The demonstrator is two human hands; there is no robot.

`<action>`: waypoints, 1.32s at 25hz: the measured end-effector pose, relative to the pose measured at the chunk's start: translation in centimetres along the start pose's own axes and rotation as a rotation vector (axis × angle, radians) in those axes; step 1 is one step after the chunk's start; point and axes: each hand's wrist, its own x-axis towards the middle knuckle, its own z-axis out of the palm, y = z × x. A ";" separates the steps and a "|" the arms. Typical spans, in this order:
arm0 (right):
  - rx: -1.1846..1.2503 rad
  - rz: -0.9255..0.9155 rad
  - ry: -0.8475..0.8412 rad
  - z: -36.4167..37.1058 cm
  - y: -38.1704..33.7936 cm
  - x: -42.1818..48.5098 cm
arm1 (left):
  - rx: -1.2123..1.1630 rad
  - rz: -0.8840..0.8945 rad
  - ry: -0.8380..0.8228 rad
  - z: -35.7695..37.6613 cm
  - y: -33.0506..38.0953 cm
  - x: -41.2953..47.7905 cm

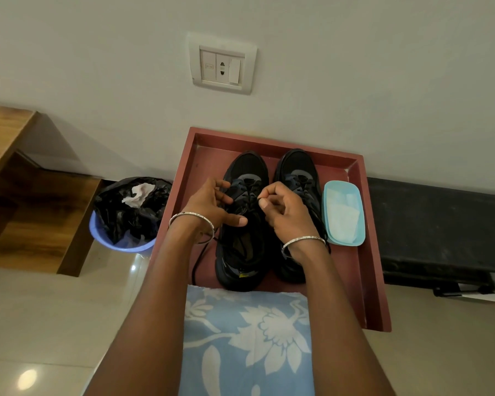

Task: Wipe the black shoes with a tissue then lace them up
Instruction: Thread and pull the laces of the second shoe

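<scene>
Two black shoes stand side by side in a red tray (367, 252), toes toward the wall. Both my hands work over the left shoe (247, 170). My left hand (209, 204) rests on its left side with fingers curled at the black lace (197, 262), whose loose end trails over the tray's floor. My right hand (283, 208) pinches a lace end between thumb and forefinger above the eyelets. The right shoe (296, 167) is partly hidden by my right wrist. A light blue tub (343, 212) holding white tissues sits right of the shoes.
A purple bin (120, 244) lined with a black bag holds a crumpled tissue (139, 194), left of the tray. Wooden furniture (26, 195) stands at far left, a black bench (440, 230) at right. A blue floral cloth (246, 338) covers my lap. A wall socket (222, 67) is above.
</scene>
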 end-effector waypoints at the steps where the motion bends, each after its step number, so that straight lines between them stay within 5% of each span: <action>1: 0.016 0.010 0.007 -0.1 0.3 0.1 | 0.006 -0.002 -0.003 0.1 0.0 0.0; 13: -0.243 -0.059 0.127 1.0 0.2 0.9 | 0.008 0.004 0.007 0.2 0.0 0.1; 23: -0.115 0.003 0.015 -0.1 0.2 0.7 | 0.053 -0.014 0.017 0.3 0.6 -0.2; 33: -0.212 -0.023 0.082 0.6 0.4 1.0 | 0.061 0.046 -0.046 0.0 -0.1 0.3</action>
